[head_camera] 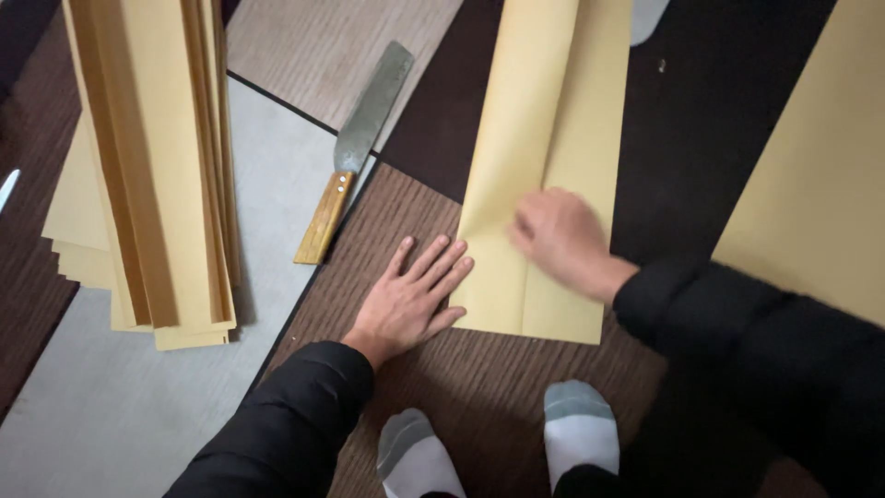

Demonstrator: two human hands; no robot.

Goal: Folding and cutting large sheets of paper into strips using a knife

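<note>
Two hands press flat, fingers spread, on a folded yellow paper sheet at frame centre: left hand pinning its edge, right hand creasing; next, firmer smoothing seems needed.

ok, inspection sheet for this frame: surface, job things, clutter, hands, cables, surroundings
Surface: brown wood-grain mat on the floor, grey mat beside it.
Job's things: folded yellow paper sheet lying flat on the brown mat.
Clutter: stack of folded yellow sheets; wooden-handled knife; another yellow sheet at the right edge.
Hands: left hand flat, fingers spread, at the sheet's left edge; right hand pressing on the sheet, blurred.
Cables: nothing seen.
Surroundings: person's grey-toed socks at the bottom, black sleeves.
</note>
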